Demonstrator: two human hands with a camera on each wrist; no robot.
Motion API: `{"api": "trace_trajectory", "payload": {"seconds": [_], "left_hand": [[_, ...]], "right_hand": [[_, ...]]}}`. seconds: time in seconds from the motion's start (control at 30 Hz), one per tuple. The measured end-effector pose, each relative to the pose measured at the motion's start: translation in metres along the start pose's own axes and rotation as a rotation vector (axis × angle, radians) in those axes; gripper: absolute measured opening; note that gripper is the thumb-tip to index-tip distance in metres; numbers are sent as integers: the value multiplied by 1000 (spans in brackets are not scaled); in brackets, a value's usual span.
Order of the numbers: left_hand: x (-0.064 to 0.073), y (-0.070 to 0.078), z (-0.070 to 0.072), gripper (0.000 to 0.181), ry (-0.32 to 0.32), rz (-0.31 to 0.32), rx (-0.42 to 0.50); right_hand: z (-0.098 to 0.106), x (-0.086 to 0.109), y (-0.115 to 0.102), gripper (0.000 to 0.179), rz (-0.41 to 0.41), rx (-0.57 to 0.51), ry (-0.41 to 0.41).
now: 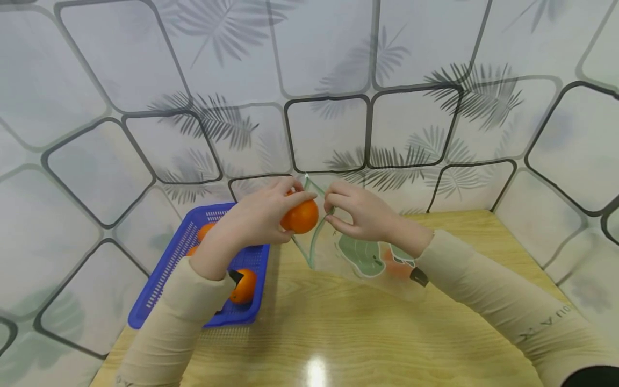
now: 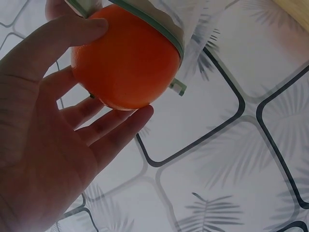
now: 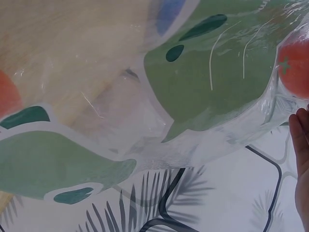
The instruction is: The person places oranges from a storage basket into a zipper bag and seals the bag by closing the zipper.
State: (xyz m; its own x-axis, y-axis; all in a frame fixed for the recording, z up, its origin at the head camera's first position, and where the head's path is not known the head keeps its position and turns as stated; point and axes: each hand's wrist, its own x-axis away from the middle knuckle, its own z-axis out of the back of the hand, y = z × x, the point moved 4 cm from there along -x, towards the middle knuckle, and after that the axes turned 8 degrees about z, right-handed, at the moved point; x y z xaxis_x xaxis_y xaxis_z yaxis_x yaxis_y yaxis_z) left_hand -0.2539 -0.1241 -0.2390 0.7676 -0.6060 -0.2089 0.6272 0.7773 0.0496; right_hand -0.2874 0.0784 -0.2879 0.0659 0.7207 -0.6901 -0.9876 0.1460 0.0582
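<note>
My left hand (image 1: 256, 215) holds an orange (image 1: 302, 216) at the mouth of a clear zip bag (image 1: 360, 255) with green printed shapes. In the left wrist view the thumb lies over the top of the orange (image 2: 128, 58), other fingers beneath, and the bag's green zip edge (image 2: 157, 26) crosses its upper side. My right hand (image 1: 360, 212) pinches that rim from the other side, its mouth spread into a diamond. The right wrist view is mostly filled by the printed bag (image 3: 212, 92), with part of the right hand (image 3: 303, 145) at the edge.
A blue plastic basket (image 1: 137, 317) stands on the left of the wooden table (image 1: 314, 328), partly behind the left forearm. Several oranges (image 1: 245, 286) lie in it. Patterned wall covering (image 1: 329, 134) rises behind and at both sides.
</note>
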Motion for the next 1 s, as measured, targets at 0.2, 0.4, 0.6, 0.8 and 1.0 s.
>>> {"api": "trace_trajectory", "payload": {"seconds": [0.2, 0.4, 0.6, 0.8, 1.0], "left_hand": [[-2, 1, -2, 76, -25, -2, -2], [-2, 0, -5, 74, -50, 17, -8], [-1, 1, -7, 74, -75, 26, -9], [-1, 1, -8, 74, -89, 30, -18], [0, 1, -10, 73, -103, 47, -20]], "right_hand": [[1, 1, 0, 12, -9, -4, -1], [1, 1, 1, 12, -12, 1, 2], [1, 1, 2, 10, -29, 2, 2], [2, 0, 1, 11, -27, 10, 9], [2, -1, 2, 11, -32, 8, 13]]}}
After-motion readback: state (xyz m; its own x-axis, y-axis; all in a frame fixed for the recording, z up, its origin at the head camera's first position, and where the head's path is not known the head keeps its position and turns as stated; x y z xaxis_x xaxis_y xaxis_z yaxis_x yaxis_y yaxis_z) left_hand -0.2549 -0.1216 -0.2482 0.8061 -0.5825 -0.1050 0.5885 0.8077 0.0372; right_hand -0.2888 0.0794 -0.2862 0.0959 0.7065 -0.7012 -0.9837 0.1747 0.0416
